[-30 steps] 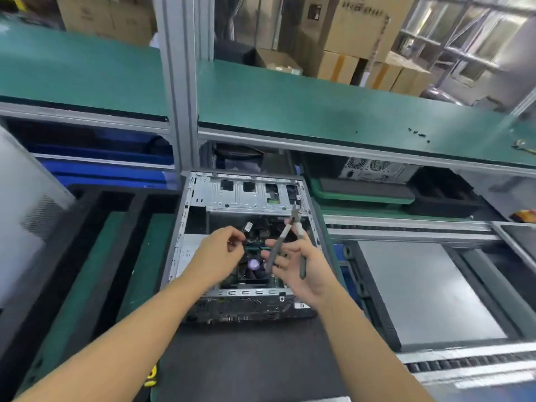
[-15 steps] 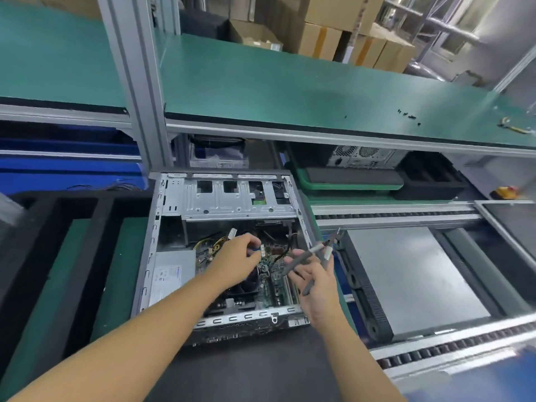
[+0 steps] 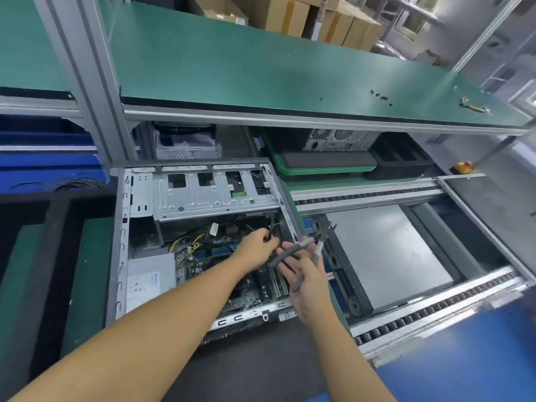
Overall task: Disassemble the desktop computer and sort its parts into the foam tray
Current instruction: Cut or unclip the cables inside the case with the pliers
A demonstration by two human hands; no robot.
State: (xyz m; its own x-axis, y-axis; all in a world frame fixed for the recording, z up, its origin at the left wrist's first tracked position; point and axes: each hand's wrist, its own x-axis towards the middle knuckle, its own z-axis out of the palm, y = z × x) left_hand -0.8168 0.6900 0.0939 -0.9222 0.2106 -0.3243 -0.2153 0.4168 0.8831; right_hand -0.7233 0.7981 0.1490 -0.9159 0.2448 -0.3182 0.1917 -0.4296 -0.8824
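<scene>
The open desktop case (image 3: 124, 256) lies on its side before me, with its motherboard (image 3: 203, 256), drive cage (image 3: 203, 195) and power supply (image 3: 150, 282) exposed. My left hand (image 3: 255, 248) reaches into the case's right part and pinches black cables (image 3: 272, 227) below the drive cage. My right hand (image 3: 304, 274) hovers over the case's right wall and holds grey-handled cutting pliers (image 3: 307, 250); their jaws point up and right, handles spread. The black foam tray (image 3: 58, 242) with green-floored compartments lies left of the case.
The removed grey side panel (image 3: 385, 256) lies right of the case between roller conveyor rails (image 3: 435, 311). A green shelf (image 3: 261, 68) overhangs the bench, bearing small screws (image 3: 380, 97). Under it sit another computer (image 3: 339, 139) and black foam pieces (image 3: 327, 161).
The view has tilted and shifted. My left hand went further right and deeper to the black cables. My right hand carried the pliers rightward, off the case's middle to its right wall.
</scene>
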